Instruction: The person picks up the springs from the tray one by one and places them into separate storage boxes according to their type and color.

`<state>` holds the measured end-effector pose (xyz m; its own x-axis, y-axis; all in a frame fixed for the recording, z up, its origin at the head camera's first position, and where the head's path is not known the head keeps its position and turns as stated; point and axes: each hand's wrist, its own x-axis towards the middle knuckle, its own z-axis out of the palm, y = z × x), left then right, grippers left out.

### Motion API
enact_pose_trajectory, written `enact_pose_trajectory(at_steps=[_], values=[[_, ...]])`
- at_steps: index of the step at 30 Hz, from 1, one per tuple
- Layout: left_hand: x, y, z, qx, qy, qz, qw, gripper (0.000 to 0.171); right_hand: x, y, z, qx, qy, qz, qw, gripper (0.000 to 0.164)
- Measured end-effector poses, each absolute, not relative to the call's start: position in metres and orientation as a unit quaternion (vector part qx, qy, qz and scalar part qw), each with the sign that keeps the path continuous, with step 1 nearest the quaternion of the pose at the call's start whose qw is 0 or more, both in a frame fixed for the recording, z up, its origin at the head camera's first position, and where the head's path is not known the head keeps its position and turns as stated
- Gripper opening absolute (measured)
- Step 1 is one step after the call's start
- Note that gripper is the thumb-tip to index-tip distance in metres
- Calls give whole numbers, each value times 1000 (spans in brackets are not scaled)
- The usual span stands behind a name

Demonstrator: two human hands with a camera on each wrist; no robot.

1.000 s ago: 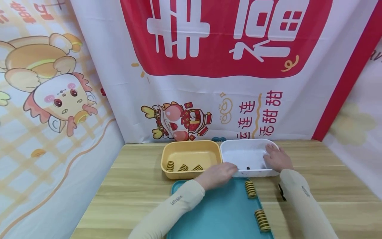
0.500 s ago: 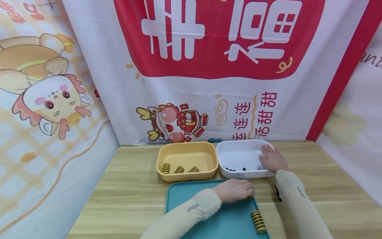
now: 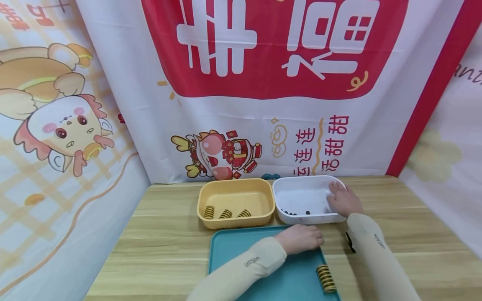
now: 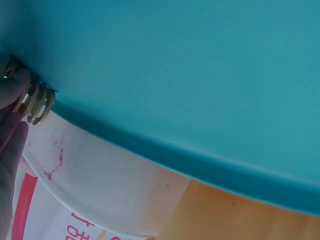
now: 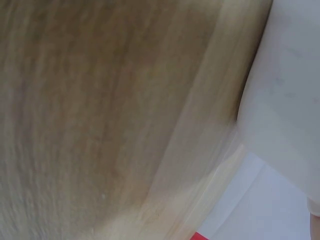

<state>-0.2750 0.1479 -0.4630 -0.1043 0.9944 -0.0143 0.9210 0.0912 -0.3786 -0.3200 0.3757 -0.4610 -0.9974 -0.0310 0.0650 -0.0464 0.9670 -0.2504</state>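
My left hand [image 3: 301,239] reaches over the right edge of a teal tray [image 3: 278,288]. In the left wrist view, its thumb and fingers pinch a gold-and-dark ringed coil [image 4: 39,106] at the tray's rim; the head view hides this coil under the hand. A second such coil [image 3: 326,279] lies farther down the same edge. My right hand [image 3: 344,200] lies over the right end of a white bin [image 3: 301,188], with relaxed fingers against its inner wall. Several small dark pieces [image 3: 289,213] rest at that bin's front left.
A yellow bin [image 3: 236,186] stands left of the white one, with three ringed coils [image 3: 226,214] along its front. Both bins are behind the tray on a wooden table [image 3: 162,234]. Printed cloth [image 3: 241,90] hangs behind and at both sides.
My left hand has moved from the white bin's front rim down and right to the tray's right edge, covering the coil there. My right hand keeps its place on the bin.
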Motion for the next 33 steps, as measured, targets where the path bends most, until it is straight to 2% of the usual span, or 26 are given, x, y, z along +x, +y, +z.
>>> enact_pose_trajectory(at_steps=[8,19,28,33], values=[[-275,151,-459,-638,-753,141,80,12,-319,376,-460,22,-991,128,32,56],[-272,151,-457,-627,-761,154,66,16,-319,375,-460,19,-991,126,30,57],[-273,150,-455,-627,-763,146,55,12,-317,374,-460,26,-991,128,38,56],[-276,145,-455,-621,-771,132,48,17,-318,374,-461,34,-990,129,48,56]])
